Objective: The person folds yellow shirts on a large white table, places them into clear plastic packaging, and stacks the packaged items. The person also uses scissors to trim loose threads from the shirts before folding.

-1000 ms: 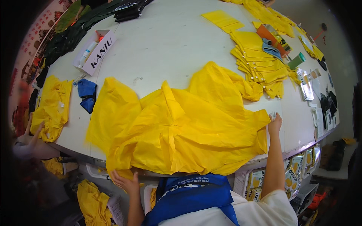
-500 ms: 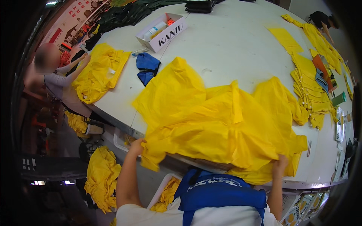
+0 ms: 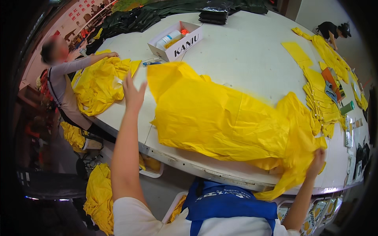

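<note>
A large yellow plastic garment (image 3: pixel 228 118) lies spread across the near part of the white table (image 3: pixel 244 59). My right hand (image 3: pixel 316 159) is closed on its lower right corner at the table's front edge. My left hand (image 3: pixel 133 93) is raised with its fingers spread, just left of the garment's upper left corner, holding nothing.
A co-worker (image 3: pixel 59 74) at the left handles another yellow garment (image 3: pixel 98 84). A white open box (image 3: pixel 176 39) with small items stands behind. Stacks of folded yellow pieces (image 3: pixel 321 102) lie at the right. Dark garments (image 3: pixel 134 19) are piled at the far edge. Yellow bundles (image 3: pixel 98 196) sit below the table.
My left hand has let go of the garment's left edge and lifted up with fingers spread. The garment now lies flatter and further left. My right hand still holds the corner.
</note>
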A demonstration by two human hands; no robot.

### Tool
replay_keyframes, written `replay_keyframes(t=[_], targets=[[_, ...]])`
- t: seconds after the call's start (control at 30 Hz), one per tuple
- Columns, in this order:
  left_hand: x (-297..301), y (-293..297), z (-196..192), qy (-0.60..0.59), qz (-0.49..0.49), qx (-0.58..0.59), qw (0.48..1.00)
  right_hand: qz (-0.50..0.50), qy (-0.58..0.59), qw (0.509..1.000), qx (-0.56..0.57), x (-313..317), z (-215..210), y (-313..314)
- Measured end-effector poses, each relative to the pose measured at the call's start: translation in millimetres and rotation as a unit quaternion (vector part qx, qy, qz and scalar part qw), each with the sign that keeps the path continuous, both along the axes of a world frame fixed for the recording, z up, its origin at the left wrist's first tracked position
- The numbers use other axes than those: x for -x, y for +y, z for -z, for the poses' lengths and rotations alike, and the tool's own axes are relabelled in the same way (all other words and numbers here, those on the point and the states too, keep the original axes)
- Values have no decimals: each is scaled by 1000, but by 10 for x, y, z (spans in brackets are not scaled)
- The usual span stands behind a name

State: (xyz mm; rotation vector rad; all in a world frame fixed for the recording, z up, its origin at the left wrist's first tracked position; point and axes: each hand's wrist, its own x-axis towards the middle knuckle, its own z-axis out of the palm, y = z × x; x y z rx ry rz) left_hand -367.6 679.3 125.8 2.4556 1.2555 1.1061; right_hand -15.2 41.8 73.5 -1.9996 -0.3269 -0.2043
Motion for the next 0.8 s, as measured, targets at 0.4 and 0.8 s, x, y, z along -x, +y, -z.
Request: replay_keyframes(t=[0.4, 0.8], targets=[[35, -902, 982, -194, 197, 691, 668, 160, 354, 722, -572, 1375, 1214, -65], [-935, -2040, 714, -397, 377, 809, 212, 201, 75, 865, -453, 787, 381, -178]])
